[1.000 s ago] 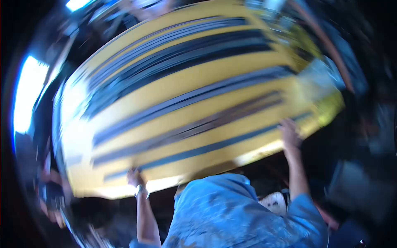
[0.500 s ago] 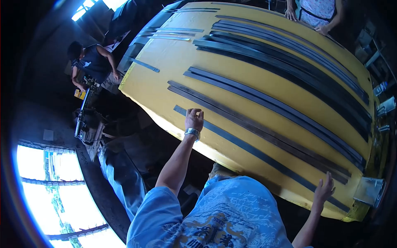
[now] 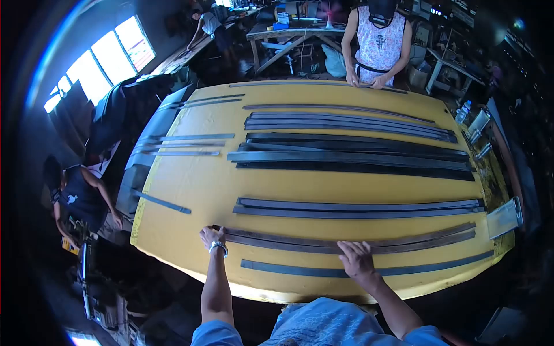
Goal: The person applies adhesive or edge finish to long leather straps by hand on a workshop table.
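Note:
A pair of long brown strips [image 3: 300, 244] lies on the yellow tabletop [image 3: 202, 190]. My left hand [image 3: 212, 236], with a metal watch at the wrist, is closed on the left end of the brown strips. Further right, my right hand [image 3: 356, 258] rests over the same strips, its fingers bent against them; whether it grips them is hidden. Nearer to me lies a single grey-blue strip [image 3: 294, 270], partly under my right forearm. Beyond the brown strips is a pair of grey strips [image 3: 346, 209].
Black strips [image 3: 358, 158] and grey strips [image 3: 346, 123] lie across the far half. Short strips [image 3: 167, 203] are at the left. One person [image 3: 378, 46] holds a strip at the far edge; another person [image 3: 83, 196] is at the left. A bottle [image 3: 463, 112] stands at the right.
The view has turned and lifted. My left hand has moved from above the grey-blue strip to the brown strips' left end. My right hand has come inward and down onto the brown strips.

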The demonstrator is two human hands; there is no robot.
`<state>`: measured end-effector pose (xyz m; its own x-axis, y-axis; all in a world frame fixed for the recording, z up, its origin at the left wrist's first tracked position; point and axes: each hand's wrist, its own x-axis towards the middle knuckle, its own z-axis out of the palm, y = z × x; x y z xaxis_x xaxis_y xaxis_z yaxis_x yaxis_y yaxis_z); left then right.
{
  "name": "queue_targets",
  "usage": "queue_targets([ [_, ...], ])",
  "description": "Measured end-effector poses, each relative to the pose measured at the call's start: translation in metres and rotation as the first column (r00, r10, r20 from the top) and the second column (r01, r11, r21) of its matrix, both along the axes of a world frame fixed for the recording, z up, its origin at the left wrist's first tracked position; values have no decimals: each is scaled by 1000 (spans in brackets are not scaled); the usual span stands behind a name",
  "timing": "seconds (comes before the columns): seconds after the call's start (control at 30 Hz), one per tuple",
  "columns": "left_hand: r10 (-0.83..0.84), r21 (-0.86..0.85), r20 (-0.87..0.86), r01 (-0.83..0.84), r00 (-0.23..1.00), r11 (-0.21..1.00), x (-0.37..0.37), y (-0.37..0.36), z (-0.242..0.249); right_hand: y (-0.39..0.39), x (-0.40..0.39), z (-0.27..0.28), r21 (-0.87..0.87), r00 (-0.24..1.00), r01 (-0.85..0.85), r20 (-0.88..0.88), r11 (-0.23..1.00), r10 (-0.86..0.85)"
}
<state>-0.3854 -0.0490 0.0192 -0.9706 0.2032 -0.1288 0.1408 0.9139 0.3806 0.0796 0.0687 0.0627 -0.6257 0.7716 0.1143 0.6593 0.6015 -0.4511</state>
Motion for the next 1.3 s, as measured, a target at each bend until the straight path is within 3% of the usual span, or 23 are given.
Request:
queue_targets([
  [0.1,-63,125,-137,80,989,989,-18,-2,-14,-1,-52,9,-5,996,-76,-48,997,76],
  [0.13,-126,319,-99,151,987,935,-5,0,2,-2,-68,12,-24,989,-122,-88,992,119],
  [0.23,-397,728,-114,348,911,590,64,10,71,-8,-121,30,-132,980,-181,-107,975,167],
  [0.3,-571,815,-68,376,818,440,110,18,116,-11,-152,49,-221,963,-222,-201,950,178],
  [0.37,-722,951,103,144,684,272,145,26,129,-10,-169,53,-309,942,-255,-292,916,164],
  [0.43,-820,928,39,284,571,241,163,34,141,-1,-176,43,-152,830,-392,-483,907,278],
  [0.47,-879,936,-30,321,476,142,163,38,130,2,-173,40,-121,916,-324,-289,938,279],
  [0.5,-894,963,-49,257,446,75,170,44,146,3,-163,63,-273,910,-252,-392,928,132],
  [0.57,-882,986,-15,154,472,65,171,55,127,12,-135,70,-348,936,-27,-337,937,-98],
  [0.63,-881,927,92,284,464,246,169,70,87,23,-102,88,-525,884,38,-379,850,-273],
  [0.67,-890,794,32,529,455,299,171,81,60,27,-84,82,-335,849,70,-474,939,-232],
  [0.7,-908,681,-123,700,400,216,176,90,33,29,-65,102,-411,811,105,-492,905,-317],
  [0.77,-942,629,-150,764,300,144,202,101,12,29,-22,138,-449,778,227,-450,864,-438],
  [0.8,-963,560,-161,823,215,90,227,103,-9,24,23,173,-362,720,381,-462,851,-519],
  [0.87,-960,389,-226,919,165,66,238,114,-20,28,87,193,-245,659,434,-570,867,-491],
  [0.9,-961,289,-240,955,135,62,243,112,-19,26,116,216,-297,553,481,-628,825,-548],
  [0.93,-974,232,-171,967,150,109,244,112,-25,28,158,242,-261,587,580,-522,772,-618],
  [1.0,-974,141,-136,977,179,160,245,111,-32,27,223,287,-32,526,754,-570,657,-632],
  [1.03,-966,112,-153,975,209,193,250,109,-28,27,266,306,62,559,725,-634,686,-534],
  [1.13,-954,46,-173,970,243,239,258,109,-19,16,410,370,178,444,885,-603,431,-663],
  [1.23,-875,48,-351,939,334,339,305,116,-11,-6,514,434,213,352,935,-660,285,-663],
  [1.27,-884,254,-340,937,320,241,328,126,-12,-8,555,449,208,319,947,-718,246,-619],
  [1.3,-892,288,-366,944,264,161,367,132,2,-16,600,465,205,286,958,-727,200,-624],
])
